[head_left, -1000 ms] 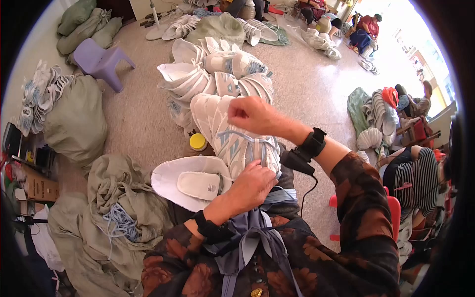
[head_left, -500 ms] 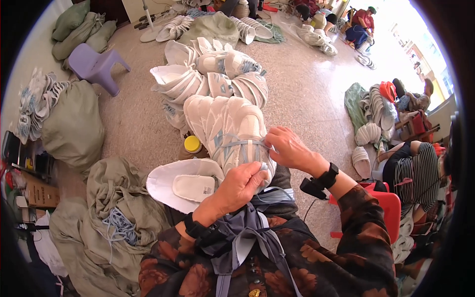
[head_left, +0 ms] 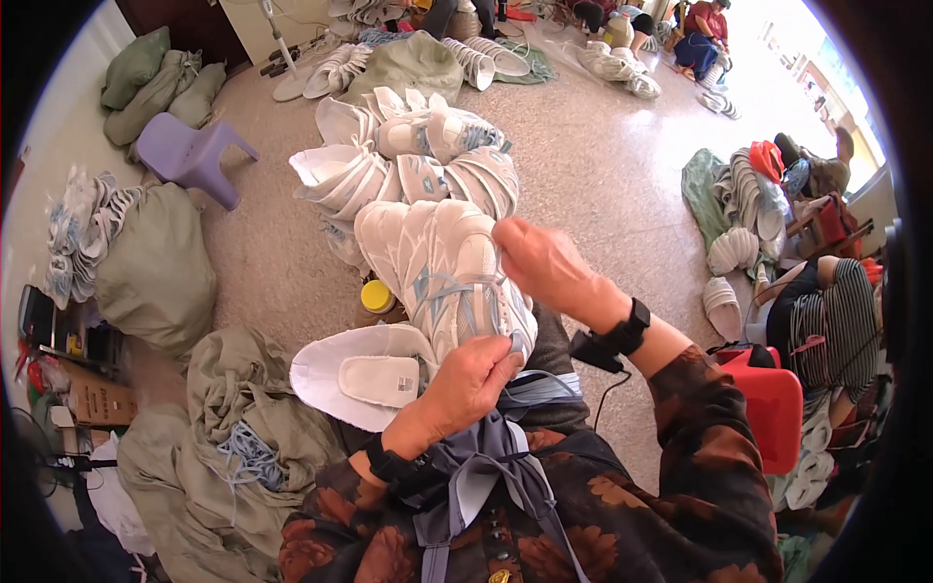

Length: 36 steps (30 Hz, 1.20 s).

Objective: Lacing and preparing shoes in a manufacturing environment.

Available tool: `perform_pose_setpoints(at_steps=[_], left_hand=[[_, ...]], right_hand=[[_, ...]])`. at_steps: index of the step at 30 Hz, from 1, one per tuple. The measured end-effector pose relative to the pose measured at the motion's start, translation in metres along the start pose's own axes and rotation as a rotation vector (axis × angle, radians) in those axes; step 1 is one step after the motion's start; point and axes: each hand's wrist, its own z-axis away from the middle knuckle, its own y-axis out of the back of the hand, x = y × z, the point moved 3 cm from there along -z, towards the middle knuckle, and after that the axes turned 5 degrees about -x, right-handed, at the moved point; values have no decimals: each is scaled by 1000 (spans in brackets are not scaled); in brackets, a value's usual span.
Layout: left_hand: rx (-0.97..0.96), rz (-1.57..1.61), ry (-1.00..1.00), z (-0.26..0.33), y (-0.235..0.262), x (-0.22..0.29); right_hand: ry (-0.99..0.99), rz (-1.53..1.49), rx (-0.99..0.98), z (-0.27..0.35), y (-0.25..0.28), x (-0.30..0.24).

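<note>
A white shoe upper with grey and light-blue trim lies over my lap at the front of a nested row of similar uppers. A pale blue-grey shoelace crosses its lacing area. My left hand pinches the upper's ankle end between thumb and fingers. Beside the toe, at the upper's right edge, my right hand is closed; its fingers hide whatever it holds. A loose white upper with a pale insole piece lies left of my left hand. Light-blue laces rest on my lap.
More stacked uppers stretch ahead on the floor. A yellow-lidded jar stands left of the row. Sacking with a lace bundle lies at left, near a purple chair. A red stool stands right; people sit farther off.
My right hand has moved up and slightly left, from the lacing to beside the toe, and its fingers have closed into a fist. My left hand keeps its pinch. The view has shifted slightly.
</note>
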Motion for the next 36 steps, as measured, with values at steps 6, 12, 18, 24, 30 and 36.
perform_pose_setpoints(at_steps=[6, 12, 18, 24, 30, 36], left_hand=[[26, -83, 12, 8, 9, 0], [22, -118, -43, 9, 10, 3], [30, 23, -55, 4, 6, 12], [-231, 814, 247, 19, -1, 45], [-681, 1238, 396, 71, 8, 78], [-636, 1027, 316, 72, 10, 99]], right_hand=[[115, -90, -48, 46, 0, 36], [-213, -522, -334, 61, 1, 46], [13, -404, 117, -4, -3, 19], [102, -10, 78, -33, -54, 19], [8, -125, 141, -32, -69, 32], [24, -108, 125, -34, -64, 29]])
